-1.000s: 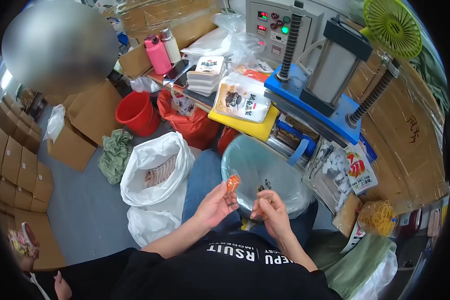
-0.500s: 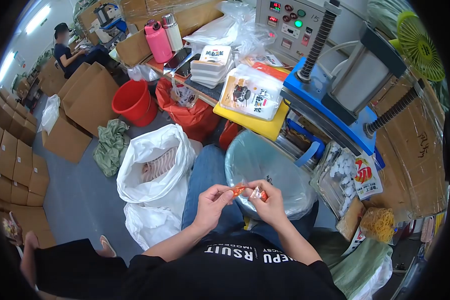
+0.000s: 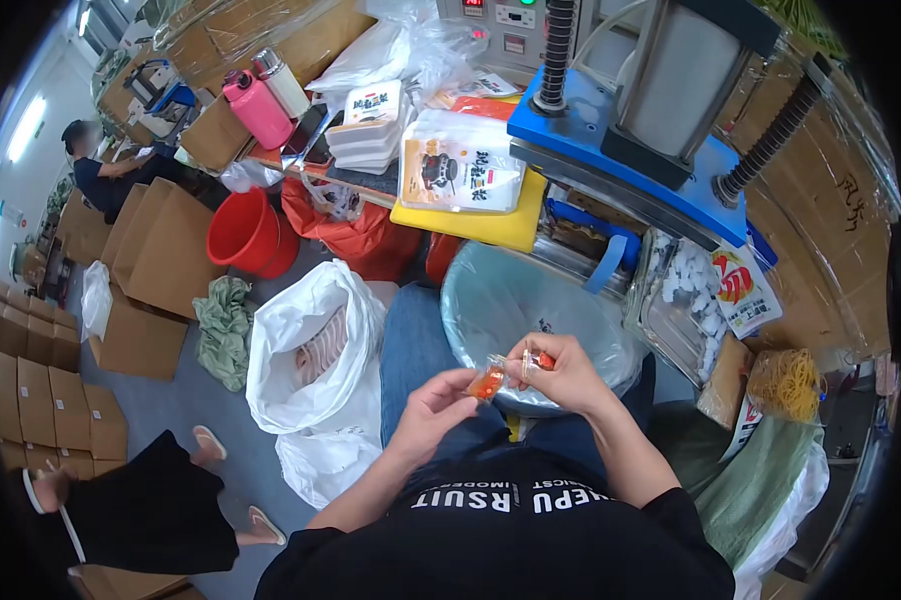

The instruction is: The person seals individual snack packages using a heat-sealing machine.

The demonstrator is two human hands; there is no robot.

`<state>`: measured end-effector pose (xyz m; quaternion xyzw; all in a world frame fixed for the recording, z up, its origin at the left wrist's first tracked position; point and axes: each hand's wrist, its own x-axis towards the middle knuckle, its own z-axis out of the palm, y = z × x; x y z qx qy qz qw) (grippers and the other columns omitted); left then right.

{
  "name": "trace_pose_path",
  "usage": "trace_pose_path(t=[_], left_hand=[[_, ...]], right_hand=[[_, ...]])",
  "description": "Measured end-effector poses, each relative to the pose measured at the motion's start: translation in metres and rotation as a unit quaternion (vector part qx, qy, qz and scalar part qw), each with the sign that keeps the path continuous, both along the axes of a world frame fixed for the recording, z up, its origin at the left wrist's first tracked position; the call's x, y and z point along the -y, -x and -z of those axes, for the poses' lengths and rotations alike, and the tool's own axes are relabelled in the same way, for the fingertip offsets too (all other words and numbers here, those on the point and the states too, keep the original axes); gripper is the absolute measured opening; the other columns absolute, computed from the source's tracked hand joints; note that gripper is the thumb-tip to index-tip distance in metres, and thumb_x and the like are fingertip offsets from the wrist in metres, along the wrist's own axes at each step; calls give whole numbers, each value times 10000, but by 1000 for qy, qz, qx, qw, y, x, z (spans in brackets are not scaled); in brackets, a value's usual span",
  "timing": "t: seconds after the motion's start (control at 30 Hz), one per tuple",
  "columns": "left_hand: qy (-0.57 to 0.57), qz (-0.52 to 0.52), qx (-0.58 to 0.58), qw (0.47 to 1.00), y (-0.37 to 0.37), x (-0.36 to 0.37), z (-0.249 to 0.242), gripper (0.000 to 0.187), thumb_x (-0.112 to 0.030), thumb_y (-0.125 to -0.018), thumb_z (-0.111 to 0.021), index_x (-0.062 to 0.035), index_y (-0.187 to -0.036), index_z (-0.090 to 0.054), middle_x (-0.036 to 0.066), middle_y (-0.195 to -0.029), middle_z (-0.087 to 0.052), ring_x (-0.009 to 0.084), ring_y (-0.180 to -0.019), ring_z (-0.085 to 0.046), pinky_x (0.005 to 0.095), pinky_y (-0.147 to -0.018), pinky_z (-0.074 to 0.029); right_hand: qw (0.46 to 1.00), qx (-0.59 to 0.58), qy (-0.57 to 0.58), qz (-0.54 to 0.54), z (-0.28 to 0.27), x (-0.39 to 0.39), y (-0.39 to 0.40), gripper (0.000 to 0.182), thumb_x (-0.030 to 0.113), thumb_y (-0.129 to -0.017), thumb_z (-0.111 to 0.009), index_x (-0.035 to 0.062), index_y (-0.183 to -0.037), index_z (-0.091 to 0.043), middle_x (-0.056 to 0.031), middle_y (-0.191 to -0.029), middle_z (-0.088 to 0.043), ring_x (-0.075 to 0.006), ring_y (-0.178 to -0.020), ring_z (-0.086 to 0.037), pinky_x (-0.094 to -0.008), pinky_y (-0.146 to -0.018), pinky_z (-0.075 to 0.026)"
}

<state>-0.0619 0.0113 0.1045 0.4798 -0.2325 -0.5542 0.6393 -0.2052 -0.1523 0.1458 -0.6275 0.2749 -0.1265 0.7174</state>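
In the head view, my left hand (image 3: 433, 412) pinches a small red and orange plastic packet (image 3: 489, 382) between thumb and fingertips. My right hand (image 3: 568, 378) is closed on another small red packet with clear plastic wrap (image 3: 541, 360), its fingertips right at the end of the first one. Both hands are over my lap, at the near rim of a large bin with a translucent liner (image 3: 481, 310). To the left of my knee, a white woven sack (image 3: 271, 385) stands with its mouth spread, pale striped packs (image 3: 326, 343) inside.
A blue press (image 3: 611, 130) stands on the bench beside printed pouches (image 3: 461, 165) on a yellow board (image 3: 471, 222). Yellow rubber bands (image 3: 786, 385) lie at right. A red bucket (image 3: 251, 235) and cardboard boxes (image 3: 166, 240) are on the left. A person in black (image 3: 151, 510) walks at lower left.
The view has shifted, so the bench appears farther left. My hands have turned the left packet more into view. The walking person has come further into the picture at lower left.
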Motion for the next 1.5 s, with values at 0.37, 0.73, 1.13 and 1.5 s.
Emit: trace_pose_path(t=[0.37, 0.73, 1.13, 1.5], left_hand=[[-4, 88, 125, 988, -11, 28, -20, 360, -76, -885, -612, -2, -1224, -516, 79, -1008, -641, 118, -863, -603, 239, -759, -478], [69, 65, 77, 993, -10, 21, -24, 259, -68, -815, -708, -17, -992, -526, 75, -875, -638, 90, -731, -595, 216, -640, -478], [144, 31, 146, 978, -11, 12, -8, 402, -212, -783, -750, 31, -1066, -600, 105, -914, -648, 145, -793, -630, 245, -720, -497], [31, 13, 68, 997, -3, 15, -6, 334, -228, -927, -576, 28, -1140, -542, 125, -979, -639, 177, -817, -635, 299, -736, -523]], right_hand=[[997, 37, -51, 34, 9, -3, 8, 132, 109, -860, -641, -8, -921, -629, -66, -745, -653, -104, -664, -610, -238, -628, -494], [954, 116, 270, -50, -9, 15, 23, 342, 18, -823, -600, 39, -1164, -591, -91, -984, -646, -179, -888, -615, -291, -802, -469], [995, 51, 78, -18, 7, -15, 27, 133, 74, -853, -640, -13, -948, -608, -55, -814, -651, -96, -746, -602, -253, -686, -481], [993, 90, -21, 69, 29, -28, 20, 103, 68, -869, -623, -18, -914, -589, -62, -782, -629, -108, -707, -606, -243, -668, -490]])
